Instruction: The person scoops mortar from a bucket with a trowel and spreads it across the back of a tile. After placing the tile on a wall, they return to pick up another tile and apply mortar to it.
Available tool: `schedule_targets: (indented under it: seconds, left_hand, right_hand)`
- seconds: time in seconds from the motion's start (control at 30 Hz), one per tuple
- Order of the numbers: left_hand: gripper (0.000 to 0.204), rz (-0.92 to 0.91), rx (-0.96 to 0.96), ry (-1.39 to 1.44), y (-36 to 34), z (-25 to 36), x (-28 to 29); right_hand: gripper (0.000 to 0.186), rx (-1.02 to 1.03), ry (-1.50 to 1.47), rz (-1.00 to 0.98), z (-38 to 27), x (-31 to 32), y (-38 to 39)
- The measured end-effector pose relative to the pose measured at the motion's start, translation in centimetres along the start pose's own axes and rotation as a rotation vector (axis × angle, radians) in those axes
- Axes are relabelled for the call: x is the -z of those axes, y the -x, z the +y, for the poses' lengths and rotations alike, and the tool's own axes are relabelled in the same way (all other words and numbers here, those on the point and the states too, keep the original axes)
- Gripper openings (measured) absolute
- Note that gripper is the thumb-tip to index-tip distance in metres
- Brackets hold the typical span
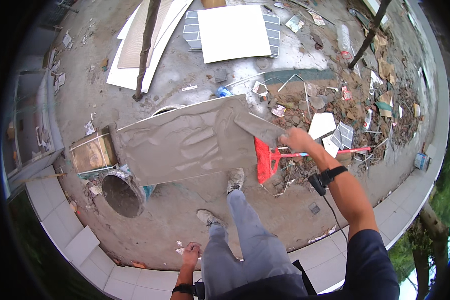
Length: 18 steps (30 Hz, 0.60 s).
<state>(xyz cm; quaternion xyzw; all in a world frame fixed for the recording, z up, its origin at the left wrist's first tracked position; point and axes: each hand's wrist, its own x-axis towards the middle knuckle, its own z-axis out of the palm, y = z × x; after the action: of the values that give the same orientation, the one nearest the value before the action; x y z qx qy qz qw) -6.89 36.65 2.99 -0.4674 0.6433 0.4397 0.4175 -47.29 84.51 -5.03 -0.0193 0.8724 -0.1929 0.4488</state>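
A long rectangular panel (150,150) lies in front of me, its top coated in wet grey mortar (195,135) with ridges and smears. My right hand (298,139) is closed around the handle of a flat trowel (261,128). The trowel's blade rests over the panel's right end, touching the mortar there. My left hand (191,251) hangs low beside my left leg, away from the panel, with its fingers curled and nothing visible in them.
A red broom (267,162) lies just right of the panel. At its left stand a mortar-caked bucket (122,194) and a strapped cardboard box (93,154). Wooden poles (146,50) rise beyond. White boards (235,32) lie farther off; rubble (330,102) covers the right side.
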Motion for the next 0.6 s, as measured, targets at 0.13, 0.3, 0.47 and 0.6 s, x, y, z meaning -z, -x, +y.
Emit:
schedule_targets:
  seconds: [0.13, 0.3, 0.47, 0.6]
  left_hand:
    - [0.012, -0.010, -0.008, 0.043, -0.5, -0.8, 0.0]
    - [0.015, -0.067, -0.087, 0.036, -1.9, 2.3, -1.8]
    - [0.015, -0.093, -0.062, 0.025, -1.6, 3.9, -2.4]
    - [0.014, -0.107, -0.047, -0.034, -1.8, 4.1, -2.0]
  right_hand:
    - [0.045, 0.067, -0.116, 0.040, 2.0, -6.4, 4.5]
    - [0.040, -0.063, -0.134, 0.093, 4.3, -13.7, 8.8]
    - [0.036, -0.083, -0.021, 0.109, 4.7, -16.2, 9.5]
    - [0.032, 0.092, -0.075, 0.364, 3.9, -15.5, 6.3]
